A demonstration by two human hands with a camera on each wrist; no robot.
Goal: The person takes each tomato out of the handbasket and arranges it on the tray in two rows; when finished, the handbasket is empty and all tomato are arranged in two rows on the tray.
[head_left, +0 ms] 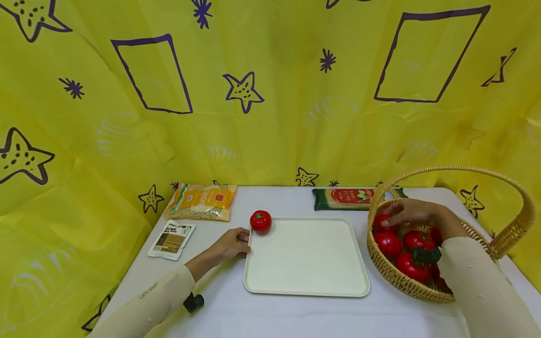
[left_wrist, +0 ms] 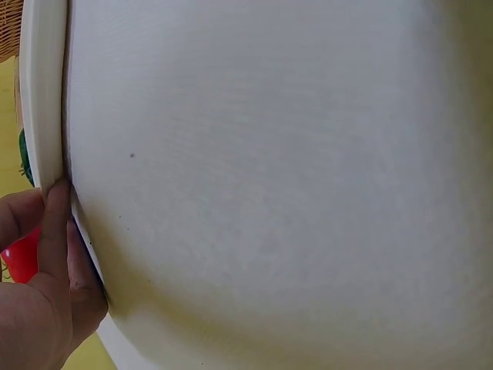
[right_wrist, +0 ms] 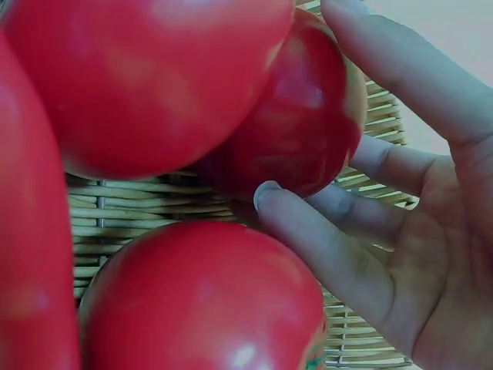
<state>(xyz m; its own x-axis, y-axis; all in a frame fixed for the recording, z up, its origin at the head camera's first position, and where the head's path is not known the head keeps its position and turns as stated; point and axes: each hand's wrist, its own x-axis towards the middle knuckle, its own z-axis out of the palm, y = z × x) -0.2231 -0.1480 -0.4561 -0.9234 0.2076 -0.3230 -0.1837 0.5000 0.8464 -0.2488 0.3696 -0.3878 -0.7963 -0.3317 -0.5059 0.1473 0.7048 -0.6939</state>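
Observation:
At the left edge of a white tray (head_left: 306, 258), my left hand (head_left: 233, 243) pinches the rim between thumb and fingers, as the left wrist view also shows of the tray rim (left_wrist: 48, 92). One red tomato (head_left: 260, 221) sits on the tray's far left corner, just beyond that hand. My right hand (head_left: 410, 212) reaches into a wicker basket (head_left: 390, 277) at the right. Its thumb and fingers are curled round a tomato (right_wrist: 304, 116) near the basket's far left wall. Several other tomatoes (right_wrist: 204, 301) lie close beside it.
The basket's tall handle (head_left: 524, 206) arches over the right forearm. Behind the tray lies a green and red packet (head_left: 346, 199). A yellow bag (head_left: 203, 202) and a small white sachet (head_left: 172, 239) lie at the left. A yellow patterned curtain (head_left: 270, 131) hangs behind the table.

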